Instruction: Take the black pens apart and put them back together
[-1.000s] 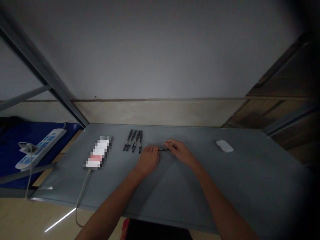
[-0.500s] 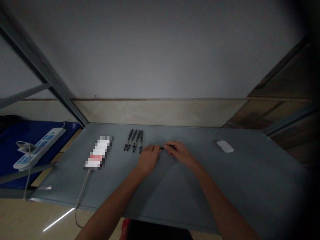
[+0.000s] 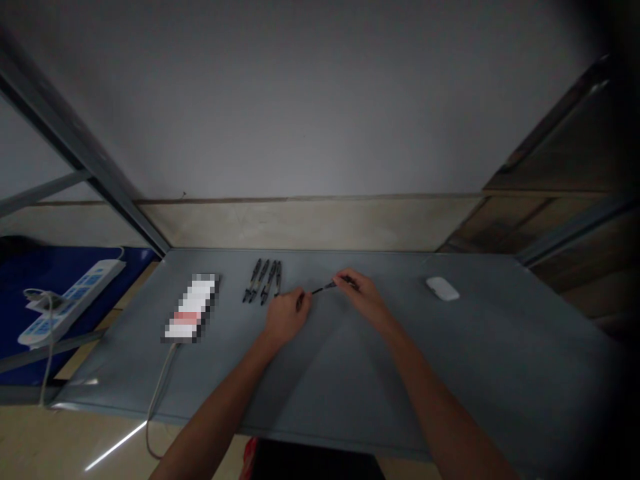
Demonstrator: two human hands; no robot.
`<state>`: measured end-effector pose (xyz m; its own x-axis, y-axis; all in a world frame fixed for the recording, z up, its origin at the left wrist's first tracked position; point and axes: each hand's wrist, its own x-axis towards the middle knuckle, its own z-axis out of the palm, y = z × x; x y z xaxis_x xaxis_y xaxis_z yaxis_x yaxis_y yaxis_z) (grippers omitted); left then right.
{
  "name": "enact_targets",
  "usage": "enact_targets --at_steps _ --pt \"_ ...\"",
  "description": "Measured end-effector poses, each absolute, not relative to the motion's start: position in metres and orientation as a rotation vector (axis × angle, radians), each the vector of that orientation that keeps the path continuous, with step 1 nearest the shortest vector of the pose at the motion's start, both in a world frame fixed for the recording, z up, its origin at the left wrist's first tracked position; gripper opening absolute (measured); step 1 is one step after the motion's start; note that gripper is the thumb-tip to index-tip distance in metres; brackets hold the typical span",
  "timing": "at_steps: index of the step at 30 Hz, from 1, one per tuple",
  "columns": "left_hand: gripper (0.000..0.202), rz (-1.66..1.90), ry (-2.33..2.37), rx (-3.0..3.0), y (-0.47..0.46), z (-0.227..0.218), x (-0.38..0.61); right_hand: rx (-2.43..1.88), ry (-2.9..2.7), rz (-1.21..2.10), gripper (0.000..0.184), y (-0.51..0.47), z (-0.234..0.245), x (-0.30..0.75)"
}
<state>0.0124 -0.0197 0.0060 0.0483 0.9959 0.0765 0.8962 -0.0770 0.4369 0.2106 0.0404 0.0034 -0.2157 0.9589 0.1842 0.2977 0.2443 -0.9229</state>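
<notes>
My right hand (image 3: 361,295) pinches a thin dark pen (image 3: 325,288) by its right end, the tip pointing left toward my left hand (image 3: 286,313). My left hand is closed over something small and dark, likely the pen's cap, though I cannot make it out. Both hands rest low over the grey table (image 3: 450,373). Just left of my left hand lies a row of several dark pens (image 3: 263,281), side by side.
A phone-like slab (image 3: 190,309) with a white cable (image 3: 157,393) lies at the table's left. A white mouse (image 3: 442,289) sits at the right. A white power strip (image 3: 70,300) rests on a blue surface beyond the left edge. A metal frame post (image 3: 85,157) slants at the back left.
My hands were joined on the pen; they have drawn apart, the right keeping the pen and the left closing and shifting slightly left.
</notes>
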Motion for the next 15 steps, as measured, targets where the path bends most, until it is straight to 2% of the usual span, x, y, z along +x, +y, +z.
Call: enact_targets --at_steps 8,10,15 --pt "0.043 0.720 1.919 1.961 -0.013 0.000 0.006 -1.342 -1.384 0.925 0.052 0.049 -0.006 0.221" --pt "0.043 0.755 1.917 1.955 -0.012 -0.001 0.006 -1.387 -1.470 0.807 0.045 0.052 -0.010 0.223" --pt "0.047 0.801 1.889 1.957 -0.013 -0.003 0.006 -1.411 -1.729 0.574 0.014 0.054 -0.018 0.228"
